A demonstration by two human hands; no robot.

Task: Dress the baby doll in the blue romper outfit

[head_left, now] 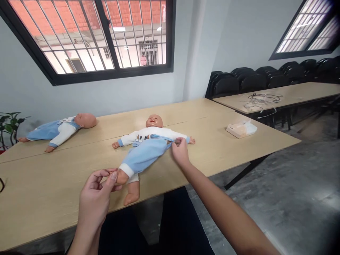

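Table (58, 187): doll (146, 152) lies between and beyond hands (92, 198) (180, 151).

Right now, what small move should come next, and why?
Probably ease the blue fabric slightly farther out from the held doll: the right hand pinches it where it looks stretched, and the left hand grips the foot, which should help steady things.
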